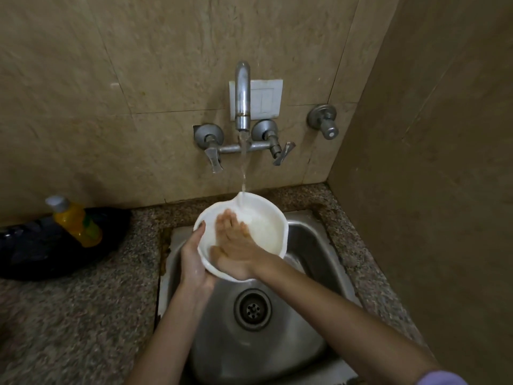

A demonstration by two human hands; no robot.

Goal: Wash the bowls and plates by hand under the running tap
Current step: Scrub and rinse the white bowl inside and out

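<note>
A white bowl (263, 232) is held tilted over the steel sink (311, 245), and the stream from the wall tap (242, 95) falls onto its far rim. My left hand (194, 262) grips the bowl's left rim from below, thumb on the edge. My right hand (233, 245) lies flat inside the bowl, fingers spread against its inner wall, holding nothing.
Two tap levers (215, 159) sit below the spout, and a separate valve (323, 120) is on the wall to the right. A yellow dish soap bottle (73, 220) lies on a black bag (41, 251) on the granite counter at left. The sink drain (252, 308) is uncovered.
</note>
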